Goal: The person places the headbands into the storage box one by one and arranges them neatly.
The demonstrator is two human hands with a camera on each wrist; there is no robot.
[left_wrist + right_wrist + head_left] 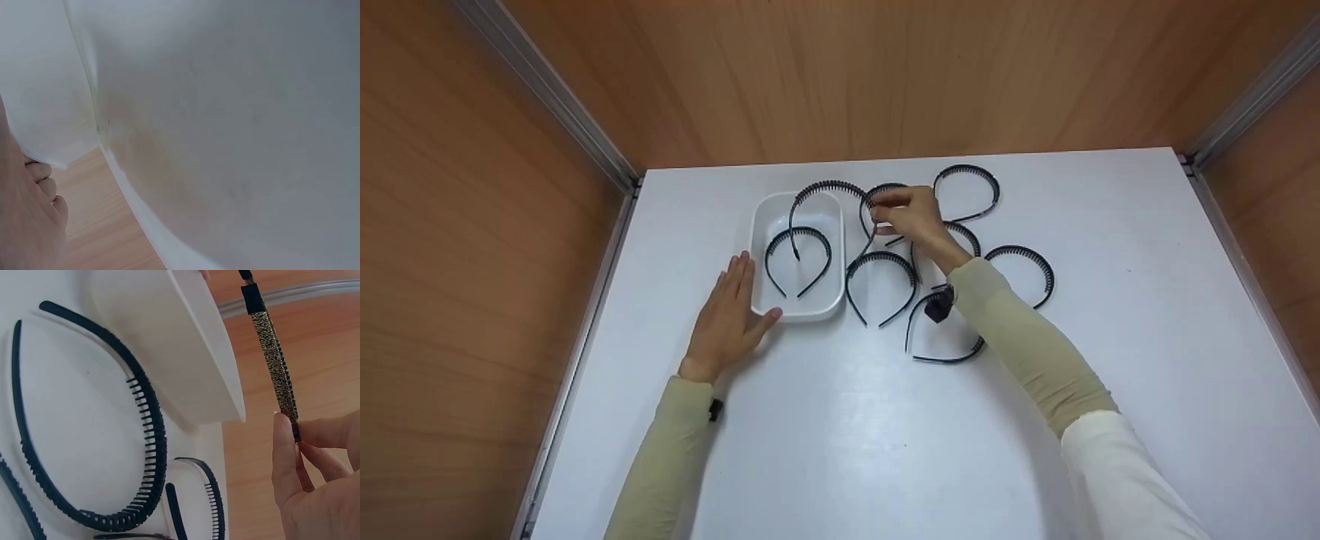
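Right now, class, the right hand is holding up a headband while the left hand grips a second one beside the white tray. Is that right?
Not quite. The right hand is indeed holding up a headband, but the left hand grips none: the head view shows its fingers extended at the edge of the white tray.

The tray [810, 315] looks smooth plastic, the held headband [274, 360] glittery, the wall [840, 75] wooden.
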